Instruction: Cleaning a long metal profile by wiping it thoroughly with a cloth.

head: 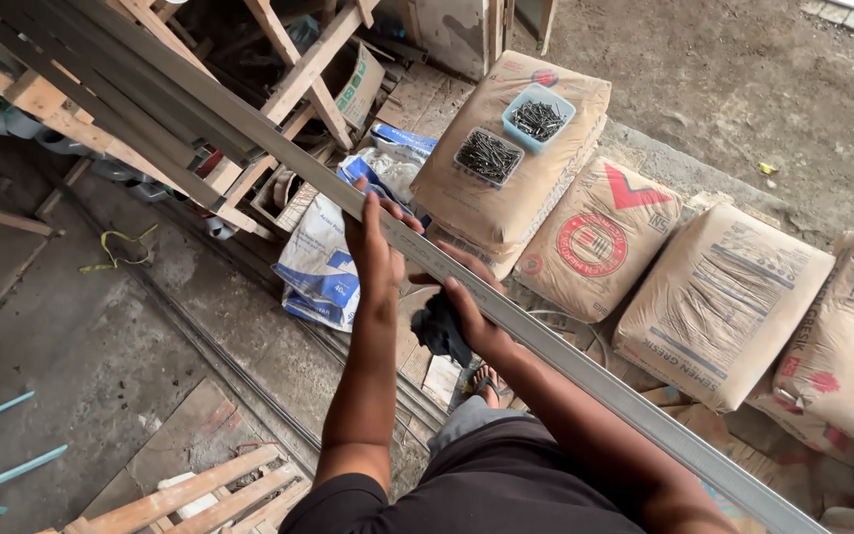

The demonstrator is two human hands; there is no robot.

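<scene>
Down from the head camera you get a long grey metal strip (546, 341) running diagonally, from the wooden rack (101, 109) at upper left all the way past the person's right arm to the bottom right corner. Left hand (373, 252) sits on the strip from the near side, fingers (387, 210) stretched out fairly straight and close together, tips hooked over the far edge, so it's more of a flat press than a real fist. Right hand (471, 311) is just beside it, lower along the strip, fingers curled up and over the near edge with the thumb underneath, and there's a dark rag (442, 331) bunched in that palm, hanging a bit below. Can't tell if the rag actually touches the metal. Behind the strip are stacked paper cement sacks (724, 297), and on the top one two small trays of nails (514, 136), one blue, one clear. A white and blue bag (318, 262) lies on the floor under the left hand, and a sandalled foot (486, 381) peeks out below.
</scene>
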